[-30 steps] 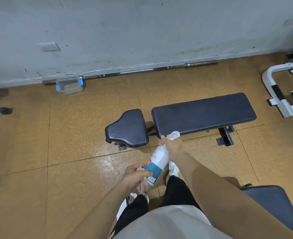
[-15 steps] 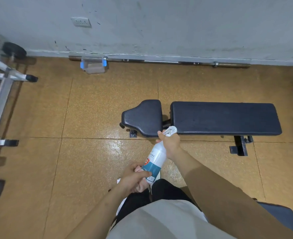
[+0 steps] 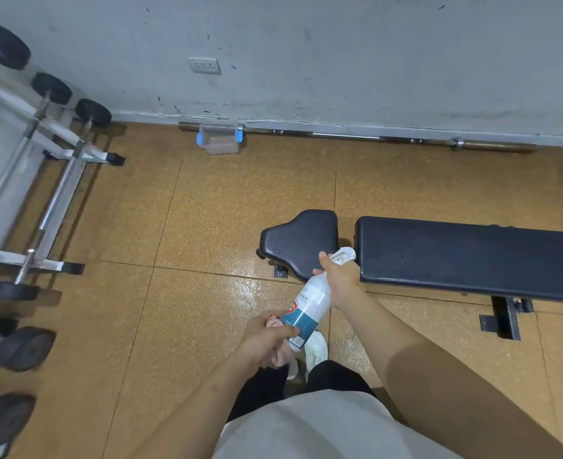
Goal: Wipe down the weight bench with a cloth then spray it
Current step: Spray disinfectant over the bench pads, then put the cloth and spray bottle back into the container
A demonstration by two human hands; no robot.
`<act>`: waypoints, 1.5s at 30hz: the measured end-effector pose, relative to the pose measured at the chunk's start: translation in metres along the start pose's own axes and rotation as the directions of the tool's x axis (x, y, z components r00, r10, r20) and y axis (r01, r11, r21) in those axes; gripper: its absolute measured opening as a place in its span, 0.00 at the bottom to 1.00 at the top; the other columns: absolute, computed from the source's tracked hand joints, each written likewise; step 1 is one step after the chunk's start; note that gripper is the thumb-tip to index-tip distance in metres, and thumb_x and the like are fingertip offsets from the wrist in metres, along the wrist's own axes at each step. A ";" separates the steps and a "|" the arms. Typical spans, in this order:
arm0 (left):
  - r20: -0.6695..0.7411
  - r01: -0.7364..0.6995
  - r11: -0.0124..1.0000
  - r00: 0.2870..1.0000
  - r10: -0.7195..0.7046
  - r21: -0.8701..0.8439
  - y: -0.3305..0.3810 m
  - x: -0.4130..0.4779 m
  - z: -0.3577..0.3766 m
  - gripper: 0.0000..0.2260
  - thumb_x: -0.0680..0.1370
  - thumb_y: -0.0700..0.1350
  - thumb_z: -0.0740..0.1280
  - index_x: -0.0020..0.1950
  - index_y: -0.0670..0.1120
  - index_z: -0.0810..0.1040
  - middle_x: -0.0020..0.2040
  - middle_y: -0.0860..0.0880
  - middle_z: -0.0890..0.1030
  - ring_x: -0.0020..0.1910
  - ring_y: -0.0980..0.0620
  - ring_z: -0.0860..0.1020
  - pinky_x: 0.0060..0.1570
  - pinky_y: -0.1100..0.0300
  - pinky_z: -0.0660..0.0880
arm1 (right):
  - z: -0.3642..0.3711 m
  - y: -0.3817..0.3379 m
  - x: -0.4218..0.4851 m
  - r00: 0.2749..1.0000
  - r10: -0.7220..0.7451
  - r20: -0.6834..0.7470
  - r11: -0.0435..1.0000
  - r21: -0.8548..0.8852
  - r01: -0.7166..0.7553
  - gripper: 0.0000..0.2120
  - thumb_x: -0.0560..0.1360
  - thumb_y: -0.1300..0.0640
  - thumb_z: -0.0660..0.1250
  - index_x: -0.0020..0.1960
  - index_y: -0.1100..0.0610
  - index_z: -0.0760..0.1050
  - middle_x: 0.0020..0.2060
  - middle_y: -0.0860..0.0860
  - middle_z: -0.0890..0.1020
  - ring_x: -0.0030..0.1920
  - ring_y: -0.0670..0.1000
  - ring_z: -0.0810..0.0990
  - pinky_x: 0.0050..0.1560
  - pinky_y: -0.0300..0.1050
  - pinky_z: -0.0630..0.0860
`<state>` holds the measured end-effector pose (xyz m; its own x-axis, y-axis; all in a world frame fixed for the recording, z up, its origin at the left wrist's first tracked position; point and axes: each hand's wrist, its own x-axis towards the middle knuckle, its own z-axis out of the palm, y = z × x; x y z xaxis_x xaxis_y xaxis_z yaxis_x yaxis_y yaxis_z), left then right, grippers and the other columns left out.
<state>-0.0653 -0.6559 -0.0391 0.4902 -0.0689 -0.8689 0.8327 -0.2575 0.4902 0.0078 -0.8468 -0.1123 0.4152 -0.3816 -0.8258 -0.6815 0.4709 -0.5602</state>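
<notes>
1. Head view, far left: dumbbell rack (image 3: 41, 154) by the wall, loose dumbbells (image 3: 25, 347) on the floor.
2. Centre: left hand (image 3: 270, 339) curled round the base of the tilted spray bottle (image 3: 306, 309), pale cloth (image 3: 274, 322) bunched under its fingers.
3. Right hand (image 3: 339, 279) clamped on the bottle's neck, nozzle at the gap between the two bench (image 3: 472, 253) pads.

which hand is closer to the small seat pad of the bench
Right. The right hand grips the spray bottle at its neck, right at the near edge of the seat pad in this view. The left hand holds the bottle's base, nearer the person's body.
</notes>
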 end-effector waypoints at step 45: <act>0.121 -0.034 0.808 0.984 0.130 -0.588 0.427 0.254 -0.446 0.21 0.86 0.52 0.56 0.74 0.41 0.72 0.68 0.38 0.78 0.64 0.39 0.77 0.69 0.43 0.70 | 0.441 -0.288 0.064 0.773 -0.595 0.220 0.694 -0.346 0.632 0.07 0.80 0.55 0.69 0.53 0.56 0.84 0.49 0.51 0.86 0.46 0.46 0.81 0.41 0.24 0.71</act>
<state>0.5299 -0.3534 -0.0192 0.5592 -0.2180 -0.7998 0.8075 0.3614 0.4661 0.4963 -0.6560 -0.0318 0.8590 -0.4001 -0.3195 -0.4186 -0.1894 -0.8882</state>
